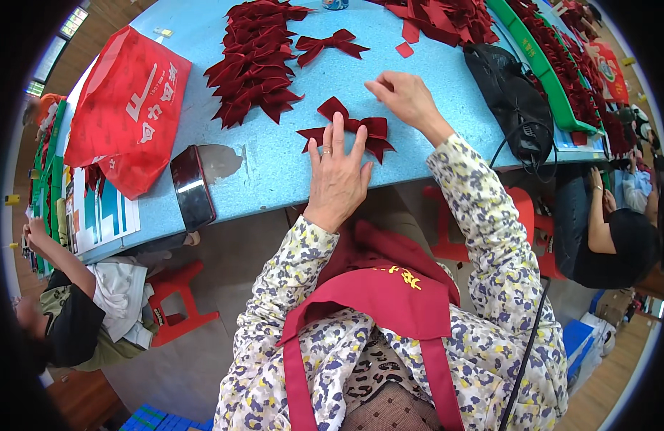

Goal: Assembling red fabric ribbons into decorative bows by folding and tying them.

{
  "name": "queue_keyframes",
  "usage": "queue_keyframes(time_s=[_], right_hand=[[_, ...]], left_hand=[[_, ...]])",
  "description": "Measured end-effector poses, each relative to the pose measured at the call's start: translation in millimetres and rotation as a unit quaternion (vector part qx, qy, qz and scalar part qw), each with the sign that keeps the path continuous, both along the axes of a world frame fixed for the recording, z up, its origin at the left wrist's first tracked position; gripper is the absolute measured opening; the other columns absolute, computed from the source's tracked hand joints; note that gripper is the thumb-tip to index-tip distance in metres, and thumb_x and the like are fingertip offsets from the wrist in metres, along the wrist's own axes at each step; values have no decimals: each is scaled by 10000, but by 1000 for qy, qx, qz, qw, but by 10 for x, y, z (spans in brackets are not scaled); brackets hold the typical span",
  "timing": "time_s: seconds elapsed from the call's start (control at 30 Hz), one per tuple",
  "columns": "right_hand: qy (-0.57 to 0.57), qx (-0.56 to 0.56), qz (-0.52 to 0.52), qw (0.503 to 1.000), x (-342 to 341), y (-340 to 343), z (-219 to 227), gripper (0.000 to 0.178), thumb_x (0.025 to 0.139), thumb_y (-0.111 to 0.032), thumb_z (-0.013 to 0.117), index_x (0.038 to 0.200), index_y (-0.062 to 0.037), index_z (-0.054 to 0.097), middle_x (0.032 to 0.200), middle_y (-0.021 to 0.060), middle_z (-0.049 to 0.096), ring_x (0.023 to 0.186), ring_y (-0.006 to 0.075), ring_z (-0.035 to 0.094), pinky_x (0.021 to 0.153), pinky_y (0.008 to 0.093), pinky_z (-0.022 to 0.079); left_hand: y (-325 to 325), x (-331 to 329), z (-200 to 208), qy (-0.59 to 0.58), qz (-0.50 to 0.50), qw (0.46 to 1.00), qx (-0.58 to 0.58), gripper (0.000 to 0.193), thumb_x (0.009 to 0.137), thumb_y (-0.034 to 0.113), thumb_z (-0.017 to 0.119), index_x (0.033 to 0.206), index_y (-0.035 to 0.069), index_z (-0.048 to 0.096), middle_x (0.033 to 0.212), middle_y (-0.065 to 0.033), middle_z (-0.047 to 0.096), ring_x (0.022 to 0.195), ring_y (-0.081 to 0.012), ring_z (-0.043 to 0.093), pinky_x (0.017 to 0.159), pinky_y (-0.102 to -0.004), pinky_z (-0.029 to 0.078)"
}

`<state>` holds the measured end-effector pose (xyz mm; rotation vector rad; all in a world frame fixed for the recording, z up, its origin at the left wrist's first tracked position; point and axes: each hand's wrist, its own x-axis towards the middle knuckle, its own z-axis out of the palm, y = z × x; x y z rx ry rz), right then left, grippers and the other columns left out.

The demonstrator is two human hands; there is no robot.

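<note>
A dark red velvet bow [376, 128] lies on the blue tabletop [267, 161] in front of me. My left hand [338, 176] rests on it with fingers stretched out and spread, covering its middle. Just beyond the bow's right side, my right hand [407, 105] is raised with its fingers curled and the tips pinched together. Whether anything small sits in that pinch is hidden. Farther off lies another finished bow [332, 47], beside a long overlapping row of matching bows [253, 65]. Cut red ribbon pieces [447, 21] are heaped at the far right.
A red plastic bag [134, 108] and a dark phone [193, 185] lie at left. On the right are a black bag [508, 100] with a cable and a long green tray [544, 61] of red bows. Co-workers sit at both sides, by red stools [175, 302].
</note>
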<state>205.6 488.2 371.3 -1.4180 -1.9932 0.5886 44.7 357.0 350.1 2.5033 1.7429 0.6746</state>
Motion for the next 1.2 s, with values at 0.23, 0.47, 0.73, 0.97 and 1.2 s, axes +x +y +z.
queue_keyframes(time_s=[0.23,0.47,0.73,0.97,1.2], right_hand=[[-101,-85,46,990,82,-258,18,248,830,-261,673,815,-14,654,655,69,629,600,140,577,553,293,441],[50,-46,116,991,35,-367,125,205,821,-232,661,858,-35,619,701,94,644,652,251,611,599,352,466],[111,7,186,976,21,-473,371,122,832,-74,653,916,-22,582,745,54,604,656,120,511,610,277,433],[292,-68,142,944,56,-139,289,119,863,-93,653,921,-2,602,811,8,628,758,76,572,685,222,473],[382,-148,134,902,109,452,335,142,884,-117,643,942,8,609,848,10,642,765,71,593,690,209,482]], left_hand=[[-2,-2,94,5,-2,1000,4,608,815,234,637,1357,80,408,1460,-242,238,1275,-415,348,1010,-581,295],[10,-91,256,-30,-15,999,15,605,808,195,655,1338,46,407,1429,-223,310,1273,-382,372,1003,-535,336],[324,-569,603,-314,69,947,17,545,770,132,713,1244,-6,481,1189,-173,558,1063,-256,557,893,-330,445],[729,-483,474,-555,22,800,-226,287,772,68,703,1024,-27,600,794,-31,662,668,-75,586,630,-214,468],[1227,-192,731,-651,27,728,-215,142,780,58,712,873,-13,631,785,-49,656,652,-85,593,593,-215,467]])
